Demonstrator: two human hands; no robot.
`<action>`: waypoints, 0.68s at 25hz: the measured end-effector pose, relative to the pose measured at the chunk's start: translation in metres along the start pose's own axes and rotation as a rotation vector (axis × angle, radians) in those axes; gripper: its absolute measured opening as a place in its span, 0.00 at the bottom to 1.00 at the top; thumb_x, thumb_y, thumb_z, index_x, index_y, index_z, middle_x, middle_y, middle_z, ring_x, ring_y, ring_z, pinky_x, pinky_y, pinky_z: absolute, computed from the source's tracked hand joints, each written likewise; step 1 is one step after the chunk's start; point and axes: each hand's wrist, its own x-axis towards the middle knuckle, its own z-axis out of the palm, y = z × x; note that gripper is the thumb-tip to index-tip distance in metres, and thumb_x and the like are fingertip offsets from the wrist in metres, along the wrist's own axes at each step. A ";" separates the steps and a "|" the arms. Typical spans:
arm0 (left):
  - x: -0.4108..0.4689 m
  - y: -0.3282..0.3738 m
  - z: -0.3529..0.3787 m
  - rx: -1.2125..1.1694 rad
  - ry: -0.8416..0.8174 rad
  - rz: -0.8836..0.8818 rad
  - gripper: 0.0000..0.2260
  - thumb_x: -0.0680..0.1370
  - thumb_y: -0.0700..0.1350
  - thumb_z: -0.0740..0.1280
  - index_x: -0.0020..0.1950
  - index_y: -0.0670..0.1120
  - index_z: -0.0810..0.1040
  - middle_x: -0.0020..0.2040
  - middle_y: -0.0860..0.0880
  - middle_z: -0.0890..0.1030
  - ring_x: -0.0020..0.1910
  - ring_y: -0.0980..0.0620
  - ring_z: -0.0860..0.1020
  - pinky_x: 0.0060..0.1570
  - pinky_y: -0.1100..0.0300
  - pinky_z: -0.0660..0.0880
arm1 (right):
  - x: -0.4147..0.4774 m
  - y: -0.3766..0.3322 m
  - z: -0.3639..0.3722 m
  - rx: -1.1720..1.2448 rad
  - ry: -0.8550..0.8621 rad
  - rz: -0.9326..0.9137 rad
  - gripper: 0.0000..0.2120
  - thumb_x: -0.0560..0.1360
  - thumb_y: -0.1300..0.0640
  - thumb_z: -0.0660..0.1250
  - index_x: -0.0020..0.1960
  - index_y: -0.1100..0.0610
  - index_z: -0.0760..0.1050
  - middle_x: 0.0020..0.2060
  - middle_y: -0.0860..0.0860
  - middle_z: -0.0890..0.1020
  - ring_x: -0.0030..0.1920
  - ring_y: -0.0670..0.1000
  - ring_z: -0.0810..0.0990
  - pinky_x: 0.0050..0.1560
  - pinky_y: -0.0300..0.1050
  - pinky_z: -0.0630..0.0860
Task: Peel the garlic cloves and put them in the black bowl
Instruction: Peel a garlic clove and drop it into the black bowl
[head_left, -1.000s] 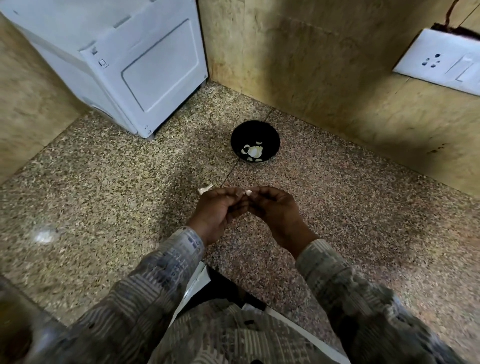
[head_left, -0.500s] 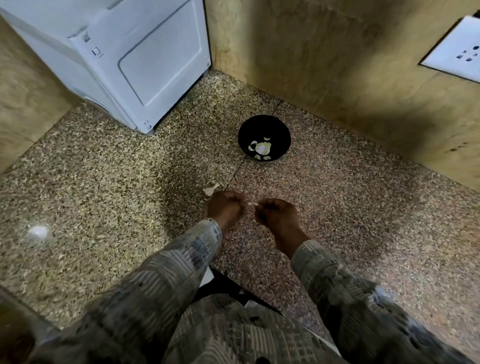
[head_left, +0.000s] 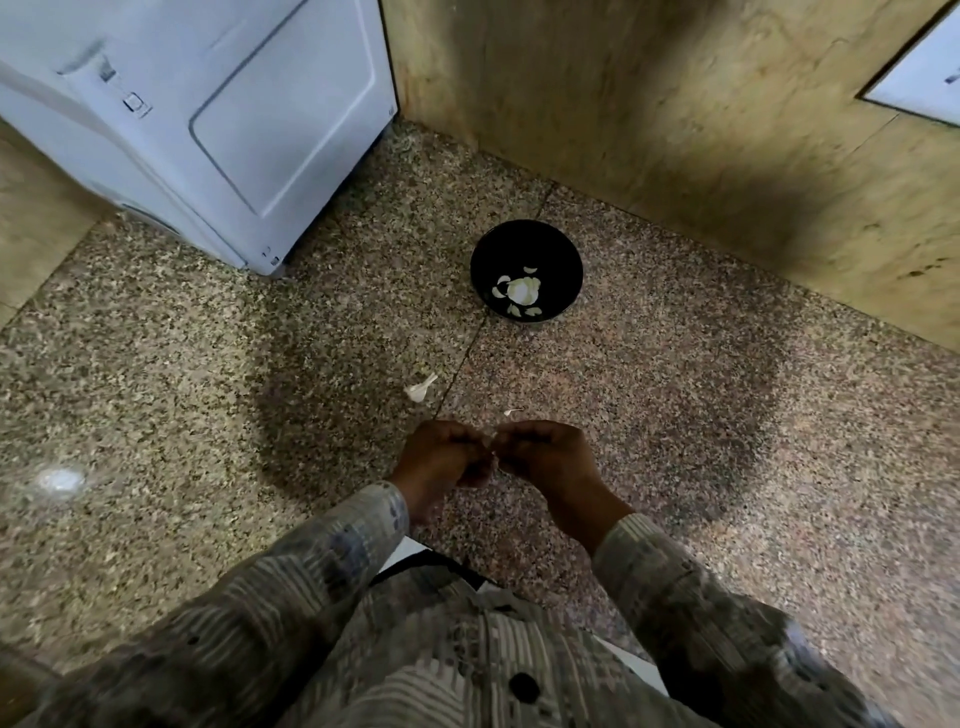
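The black bowl (head_left: 525, 249) stands on the speckled counter ahead of me, holding a garlic bulb (head_left: 522, 290) and several pale cloves. My left hand (head_left: 441, 457) and my right hand (head_left: 540, 454) meet fingertip to fingertip in front of it, curled around a garlic clove (head_left: 496, 453) of which only a small white sliver shows between them. On the counter just beyond my hands lie a larger piece of garlic skin (head_left: 420, 389) and a tiny scrap of peel (head_left: 511, 412).
A white appliance (head_left: 208, 119) fills the back left corner. Beige stone walls (head_left: 675, 114) close off the back and right, with a white switch plate (head_left: 924, 78) at the upper right. The counter edge lies under my sleeves.
My hands have stayed together working the clove. A tiny scrap of peel now lies on the counter beyond them. The camera tilted down, so the bowl sits farther from my hands in view.
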 end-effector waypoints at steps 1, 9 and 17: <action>-0.001 0.001 -0.001 0.010 -0.016 0.032 0.03 0.79 0.35 0.71 0.48 0.36 0.84 0.38 0.37 0.84 0.35 0.44 0.82 0.34 0.56 0.79 | -0.001 -0.001 -0.001 -0.023 -0.001 -0.019 0.05 0.74 0.67 0.76 0.49 0.61 0.85 0.43 0.60 0.88 0.43 0.55 0.85 0.50 0.53 0.84; 0.000 0.036 0.003 0.026 -0.127 -0.080 0.09 0.83 0.37 0.63 0.47 0.40 0.82 0.33 0.44 0.79 0.29 0.48 0.78 0.29 0.58 0.76 | -0.004 -0.001 -0.001 -0.429 0.085 -0.516 0.06 0.74 0.61 0.77 0.48 0.50 0.86 0.41 0.45 0.87 0.44 0.43 0.85 0.47 0.41 0.82; -0.015 0.032 0.018 -0.096 0.014 0.202 0.03 0.80 0.39 0.71 0.49 0.42 0.85 0.44 0.42 0.87 0.46 0.42 0.86 0.47 0.50 0.83 | -0.005 -0.027 -0.006 -0.104 0.073 -0.199 0.05 0.75 0.63 0.76 0.51 0.58 0.85 0.41 0.53 0.88 0.41 0.52 0.87 0.43 0.44 0.84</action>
